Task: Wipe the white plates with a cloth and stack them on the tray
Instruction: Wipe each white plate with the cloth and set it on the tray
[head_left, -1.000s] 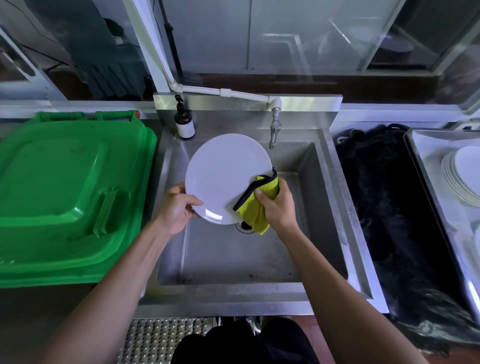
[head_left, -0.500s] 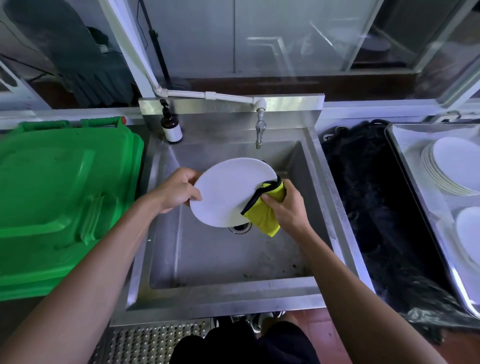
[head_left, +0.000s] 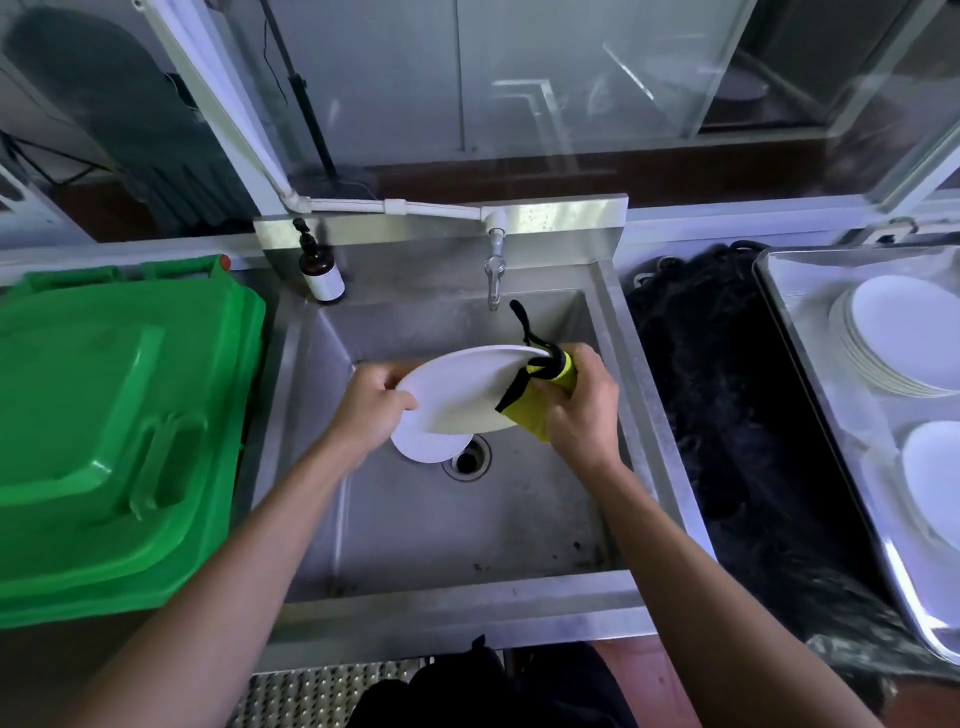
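A person holds a white plate (head_left: 457, 392) tilted over a steel sink (head_left: 415, 519), above the drain (head_left: 467, 460). The left hand (head_left: 371, 408) grips the plate's left edge, thumb curled onto its upper face and fingers hidden beneath. The right hand (head_left: 584, 410) is closed around a yellow cloth (head_left: 540, 405) with black trim, pressing it against the plate's right rim; a black strip of the cloth sticks up above the rim. A second plate (head_left: 428, 447) shows just below the held one, beside the drain; whether it rests on the sink floor cannot be told. To the right, a steel tray (head_left: 810, 332) carries a stack (head_left: 898, 338) of white plates at the back and another plate (head_left: 935, 483) nearer the front. Black netting (head_left: 737, 415) lies between sink and tray. A tap (head_left: 493, 275) hangs over the sink's back wall, a brown pump bottle (head_left: 319, 270) stands on its back-left corner, and a green bin lid (head_left: 114, 426) fills the left side.
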